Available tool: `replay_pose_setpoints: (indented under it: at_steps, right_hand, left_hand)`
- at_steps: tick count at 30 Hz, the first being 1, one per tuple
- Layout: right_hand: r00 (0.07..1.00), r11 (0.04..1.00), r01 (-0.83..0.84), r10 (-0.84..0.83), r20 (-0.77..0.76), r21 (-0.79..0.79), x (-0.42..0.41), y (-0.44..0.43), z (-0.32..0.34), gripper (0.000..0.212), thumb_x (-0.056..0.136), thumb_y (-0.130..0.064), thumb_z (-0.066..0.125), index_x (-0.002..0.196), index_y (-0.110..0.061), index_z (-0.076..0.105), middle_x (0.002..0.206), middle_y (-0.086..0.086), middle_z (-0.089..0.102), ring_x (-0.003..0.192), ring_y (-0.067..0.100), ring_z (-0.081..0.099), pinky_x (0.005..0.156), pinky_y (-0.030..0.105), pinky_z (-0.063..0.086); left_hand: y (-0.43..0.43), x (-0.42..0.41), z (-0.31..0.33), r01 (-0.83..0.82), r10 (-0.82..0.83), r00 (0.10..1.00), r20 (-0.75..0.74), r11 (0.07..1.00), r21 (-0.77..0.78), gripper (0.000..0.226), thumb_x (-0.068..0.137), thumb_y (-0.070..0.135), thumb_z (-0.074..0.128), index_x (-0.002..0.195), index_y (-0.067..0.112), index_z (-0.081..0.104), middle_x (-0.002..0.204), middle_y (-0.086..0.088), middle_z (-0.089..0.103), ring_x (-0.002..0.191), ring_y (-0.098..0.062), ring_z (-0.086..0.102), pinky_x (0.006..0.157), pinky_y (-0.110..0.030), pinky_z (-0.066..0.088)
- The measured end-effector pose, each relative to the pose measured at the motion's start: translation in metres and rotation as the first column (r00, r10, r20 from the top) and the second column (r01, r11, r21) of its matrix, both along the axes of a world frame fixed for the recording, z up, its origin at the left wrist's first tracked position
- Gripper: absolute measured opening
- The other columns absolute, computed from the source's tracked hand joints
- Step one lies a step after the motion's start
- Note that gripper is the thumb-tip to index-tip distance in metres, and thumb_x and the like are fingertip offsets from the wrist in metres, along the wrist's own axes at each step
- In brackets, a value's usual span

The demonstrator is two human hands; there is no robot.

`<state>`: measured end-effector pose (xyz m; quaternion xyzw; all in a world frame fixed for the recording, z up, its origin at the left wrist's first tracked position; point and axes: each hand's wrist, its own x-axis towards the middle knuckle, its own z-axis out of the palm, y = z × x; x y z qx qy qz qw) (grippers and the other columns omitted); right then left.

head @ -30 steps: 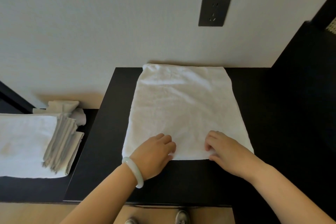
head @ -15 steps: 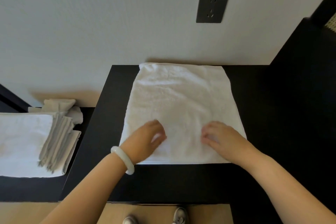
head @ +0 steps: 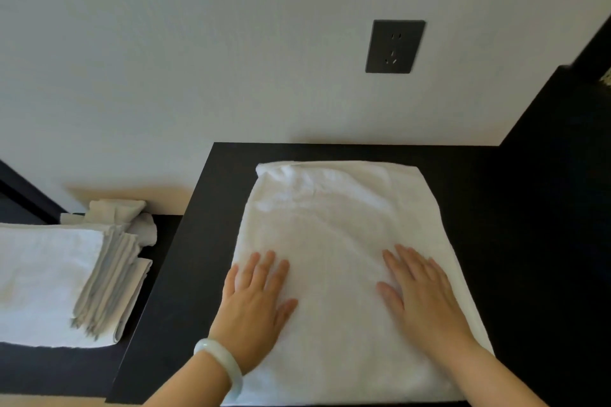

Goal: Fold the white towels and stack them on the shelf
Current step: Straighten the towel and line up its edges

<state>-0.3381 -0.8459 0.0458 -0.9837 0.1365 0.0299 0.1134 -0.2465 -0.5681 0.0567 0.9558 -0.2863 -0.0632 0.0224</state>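
A folded white towel (head: pixel 337 221) lies flat on the black tabletop (head: pixel 205 241), its far edge a little short of the wall. My left hand (head: pixel 256 304), with a pale bangle on its wrist, presses flat on the towel's near left part, fingers straight. On the towel's near right part my right hand (head: pixel 423 297) lies flat too, fingers spread. A stack of folded white towels (head: pixel 49 281) sits on the lower black shelf (head: pixel 49 370) at the left.
A dark wall socket (head: pixel 395 46) is set in the white wall above the table. A tall black panel (head: pixel 562 208) rises along the table's right side. Some crumpled white cloth (head: pixel 125 211) lies behind the stack.
Both hands have gone from curled at the towel's near edge to flat and spread, and have slid further onto the towel. The view has drawn closer to the table.
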Motion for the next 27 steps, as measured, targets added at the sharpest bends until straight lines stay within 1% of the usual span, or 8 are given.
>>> replay_pose_setpoints:
  at_steps: [3, 7, 10, 14, 17, 19, 21, 27]
  right_hand:
    - [0.993, 0.997, 0.035, -0.043, 0.106, 0.075, 0.02, 0.008, 0.026, 0.088, 0.087, -0.07, -0.004, 0.157, -0.025, 0.024, 0.164, -0.006, 0.019, 0.151, 0.011, 0.012, 0.121, 0.027, 0.003]
    - [0.991, 0.995, -0.098, 0.097, 0.094, 0.003, 0.079, 0.031, 0.035, 0.072, 0.089, -0.065, 0.002, 0.154, -0.037, -0.014, 0.155, -0.015, -0.03, 0.142, 0.007, -0.032, 0.112, 0.03, -0.024]
    - [0.989, 0.989, -0.145, 0.144, -0.017, -0.018, 0.096, 0.021, 0.015, 0.065, 0.098, -0.063, 0.008, 0.15, -0.037, -0.021, 0.158, -0.013, -0.03, 0.137, 0.006, -0.038, 0.109, 0.032, -0.031]
    - [0.995, 0.998, 0.06, -0.062, -0.074, -0.019, 0.093, -0.01, -0.009, 0.071, 0.09, -0.068, -0.005, 0.145, -0.032, -0.029, 0.16, -0.011, -0.028, 0.14, 0.006, -0.033, 0.115, 0.035, -0.024]
    - [0.994, 0.993, 0.11, -0.11, -0.003, -0.049, 0.098, -0.013, -0.007, 0.073, 0.094, -0.064, 0.005, 0.158, -0.03, 0.013, 0.164, -0.013, 0.009, 0.152, 0.008, 0.005, 0.122, 0.035, 0.0]
    - [0.961, 0.992, 0.125, -0.123, 0.25, 0.007, 0.111, -0.018, 0.004, 0.043, 0.1, -0.052, 0.024, 0.112, -0.039, 0.063, 0.123, -0.018, 0.06, 0.119, 0.009, 0.054, 0.103, 0.027, 0.038]
    - [0.891, 0.981, 0.166, -0.191, 0.413, 0.096, 0.131, -0.03, 0.02, 0.026, 0.101, -0.034, 0.043, 0.079, -0.04, 0.054, 0.082, -0.021, 0.055, 0.083, 0.001, 0.053, 0.074, 0.02, 0.038]
    - [0.845, 0.842, 0.505, -0.527, 0.088, 0.187, 0.198, -0.081, 0.043, 0.035, 0.096, -0.03, 0.062, 0.126, -0.013, 0.058, 0.122, 0.01, 0.055, 0.113, 0.028, 0.05, 0.092, 0.038, 0.044]
  left_hand:
    - [-0.019, 0.018, 0.022, -0.052, 0.055, 0.997, 0.047, 0.997, -0.063, 0.08, 0.09, 0.066, -0.009, 0.153, 0.029, 0.023, 0.162, 0.005, 0.018, 0.15, -0.02, 0.012, 0.122, -0.041, -0.001]
    - [-0.057, 0.069, 0.025, -0.07, 0.071, 0.997, 0.031, 0.997, -0.036, 0.068, 0.097, 0.061, 0.008, 0.155, 0.03, -0.012, 0.161, 0.004, -0.022, 0.148, -0.024, -0.021, 0.118, -0.045, -0.014]
    - [-0.057, 0.085, 0.007, -0.074, 0.075, 0.996, -0.045, 0.997, 0.02, 0.064, 0.098, 0.06, 0.006, 0.15, 0.035, -0.023, 0.157, 0.005, -0.032, 0.145, -0.024, -0.028, 0.119, -0.047, -0.015]
    - [-0.042, 0.079, 0.001, -0.008, 0.01, 0.998, 0.068, 1.0, -0.027, 0.06, 0.097, 0.052, 0.02, 0.152, 0.031, 0.03, 0.16, -0.004, 0.025, 0.145, -0.03, 0.027, 0.115, -0.041, -0.002]
    - [-0.046, 0.081, 0.008, 0.054, -0.055, 0.998, -0.015, 0.997, -0.046, 0.056, 0.092, 0.053, 0.032, 0.137, 0.03, 0.056, 0.146, 0.001, 0.05, 0.131, -0.023, 0.052, 0.112, -0.038, 0.007]
    - [-0.044, 0.1, 0.002, -0.005, 0.006, 1.0, 0.007, 0.988, -0.157, 0.051, 0.099, 0.052, 0.031, 0.147, 0.036, 0.039, 0.156, 0.01, 0.032, 0.142, -0.015, 0.035, 0.115, -0.034, 0.006]
    - [-0.043, 0.128, -0.001, -0.151, 0.148, 0.988, -0.033, 0.931, -0.332, 0.043, 0.1, 0.046, 0.039, 0.141, 0.032, 0.04, 0.145, 0.012, 0.037, 0.13, -0.011, 0.04, 0.111, -0.03, 0.023]
    - [-0.052, 0.195, 0.011, -0.538, 0.427, 0.843, -0.329, 0.653, -0.532, 0.024, 0.094, 0.02, 0.061, 0.116, 0.013, 0.054, 0.114, -0.002, 0.049, 0.104, -0.021, 0.051, 0.097, -0.036, 0.047]
